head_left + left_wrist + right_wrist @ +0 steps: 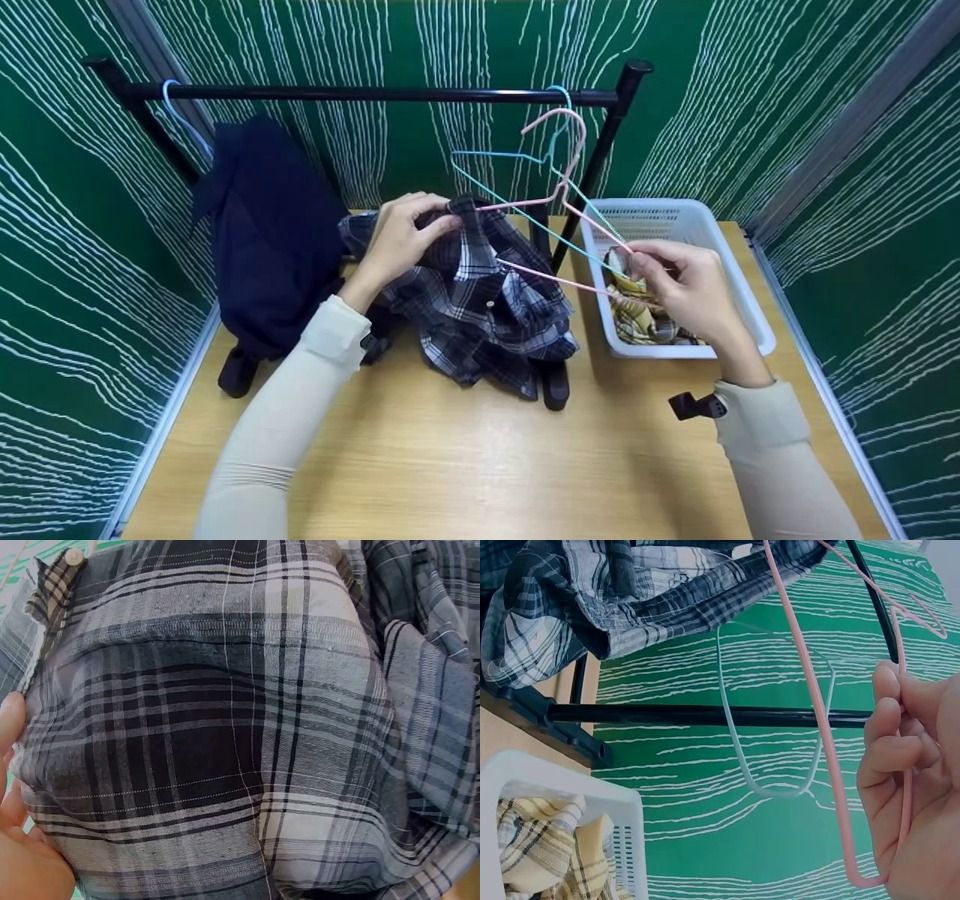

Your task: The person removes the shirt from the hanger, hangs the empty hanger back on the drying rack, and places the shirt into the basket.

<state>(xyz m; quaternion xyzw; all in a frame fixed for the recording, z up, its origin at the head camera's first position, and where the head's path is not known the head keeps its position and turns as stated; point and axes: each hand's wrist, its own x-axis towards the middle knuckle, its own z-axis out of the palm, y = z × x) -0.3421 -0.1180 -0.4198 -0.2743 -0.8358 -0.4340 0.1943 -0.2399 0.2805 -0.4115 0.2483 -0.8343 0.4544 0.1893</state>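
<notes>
A black, grey and white plaid shirt (480, 300) hangs from my left hand (405, 232), which pinches it near the collar between thumb and fingers. In the left wrist view the checked cloth (202, 705) fills most of the picture, with the hand (30, 840) at its left edge. My right hand (682, 285) grips one end of a pink wire hanger (592, 217). The hanger's other end goes into the shirt at the collar, its hook pointing up. The right wrist view shows fingers (889, 757) curled round the pink wire.
A black clothes rack (375, 94) stands behind, with a light blue hanger (517, 210) on its right and a dark navy garment (277, 232) on its left. A white basket (724, 262) with yellow plaid cloth (645, 322) sits at the right on the wooden table (465, 465).
</notes>
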